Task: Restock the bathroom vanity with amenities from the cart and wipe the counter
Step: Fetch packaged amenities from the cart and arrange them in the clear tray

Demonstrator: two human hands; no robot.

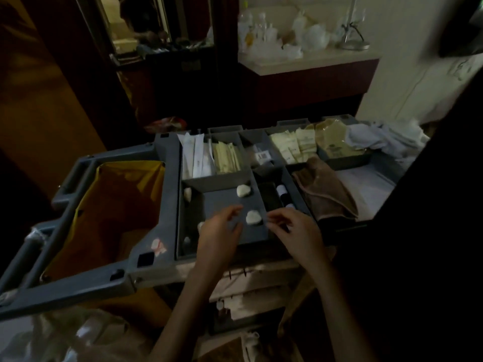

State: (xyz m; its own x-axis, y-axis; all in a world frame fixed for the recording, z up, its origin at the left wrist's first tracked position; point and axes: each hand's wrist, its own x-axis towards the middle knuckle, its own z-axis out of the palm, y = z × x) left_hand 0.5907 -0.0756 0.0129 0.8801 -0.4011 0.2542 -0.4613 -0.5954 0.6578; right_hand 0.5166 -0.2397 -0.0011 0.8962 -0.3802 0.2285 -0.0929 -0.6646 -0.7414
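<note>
Over cart tray (pixel 224 202): left hand (pixel 219 231) open beside white packet (pixel 253 218), likely picking stock; right hand (pixel 292 228) grip unclear.

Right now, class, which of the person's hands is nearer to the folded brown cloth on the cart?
Right. The right hand is just left of the brown cloth; the left hand is farther left, beyond the white packet between the hands.

A red bag (pixel 167 124) lies left of white linen (pixel 389 142).
</note>
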